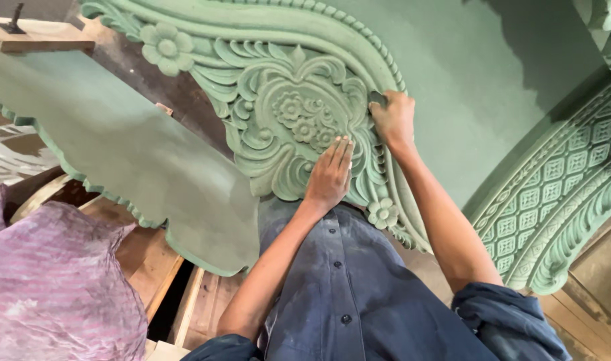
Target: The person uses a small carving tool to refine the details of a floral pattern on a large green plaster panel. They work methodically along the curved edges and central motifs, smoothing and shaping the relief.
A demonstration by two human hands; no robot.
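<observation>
A large green-painted carved wooden panel (452,87) fills the view, with a floral medallion (295,117) in raised relief at its lower edge. My left hand (329,175) lies flat on the lower right of the medallion, fingers together and stretched out. My right hand (392,119) presses on the beaded border just right of the medallion, its fingers closed on a small green pad (378,99), mostly hidden. Both forearms reach up from my dark blue shirt.
A flat green scalloped board (118,154) leans at the left. A second carved green piece with a lattice pattern (559,180) curves at the right. Another person's purple striped garment (51,281) is at lower left. Bare wooden planks (185,301) lie below.
</observation>
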